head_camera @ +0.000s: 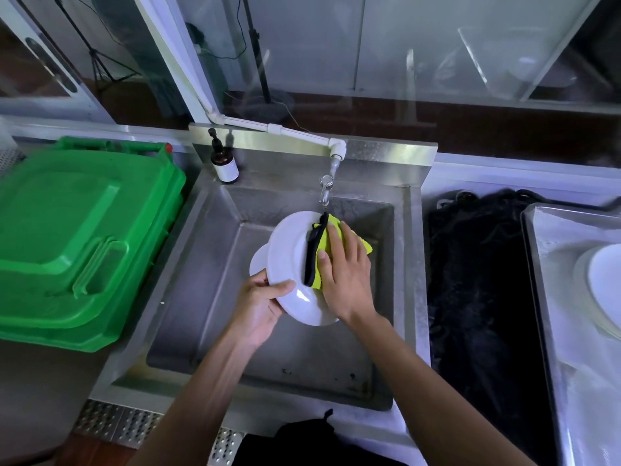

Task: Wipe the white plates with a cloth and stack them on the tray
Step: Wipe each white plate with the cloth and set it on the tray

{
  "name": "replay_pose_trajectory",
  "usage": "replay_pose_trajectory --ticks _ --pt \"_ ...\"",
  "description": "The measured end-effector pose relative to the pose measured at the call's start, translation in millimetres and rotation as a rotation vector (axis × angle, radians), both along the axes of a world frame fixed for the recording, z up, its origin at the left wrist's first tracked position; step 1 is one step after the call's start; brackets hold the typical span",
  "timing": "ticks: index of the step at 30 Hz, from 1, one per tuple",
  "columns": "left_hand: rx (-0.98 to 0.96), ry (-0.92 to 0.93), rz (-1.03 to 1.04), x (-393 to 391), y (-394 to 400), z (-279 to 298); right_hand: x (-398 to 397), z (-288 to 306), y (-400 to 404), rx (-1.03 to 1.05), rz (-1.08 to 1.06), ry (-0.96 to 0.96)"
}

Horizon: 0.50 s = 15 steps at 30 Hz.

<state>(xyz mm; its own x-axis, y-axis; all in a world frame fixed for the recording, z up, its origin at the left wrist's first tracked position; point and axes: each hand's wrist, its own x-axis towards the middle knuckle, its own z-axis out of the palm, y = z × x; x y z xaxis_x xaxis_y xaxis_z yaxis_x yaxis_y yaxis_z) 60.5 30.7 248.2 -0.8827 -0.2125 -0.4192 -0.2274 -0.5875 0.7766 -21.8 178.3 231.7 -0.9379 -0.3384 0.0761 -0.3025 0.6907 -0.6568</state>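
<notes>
I see open sink basin (208, 297) left of and nearer than the plate. The tap (325, 190) overhangs the far side, a soap bottle (224, 161) far left, the green bin (77, 237) flanking left.

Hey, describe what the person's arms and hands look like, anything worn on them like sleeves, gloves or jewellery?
Both forearms are bare from the bottom of the picture up to the wrists: no sleeves show. The left hand and the right hand wear no gloves, and no watch, bracelet or ring can be seen on them. The fingers have short, unpainted nails. The left forearm looks slightly motion-blurred.
</notes>
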Motion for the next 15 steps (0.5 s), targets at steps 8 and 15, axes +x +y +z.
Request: replay_pose_trajectory --ticks 8,15 --pt "0.049 0.015 -0.047 -8 -32 -10 24 -4 -18 -0.006 -0.095 -0.017" --pt "0.111 -0.012 -0.148 -20 -36 -16 30 5 -24 -0.002 -0.299 0.027"
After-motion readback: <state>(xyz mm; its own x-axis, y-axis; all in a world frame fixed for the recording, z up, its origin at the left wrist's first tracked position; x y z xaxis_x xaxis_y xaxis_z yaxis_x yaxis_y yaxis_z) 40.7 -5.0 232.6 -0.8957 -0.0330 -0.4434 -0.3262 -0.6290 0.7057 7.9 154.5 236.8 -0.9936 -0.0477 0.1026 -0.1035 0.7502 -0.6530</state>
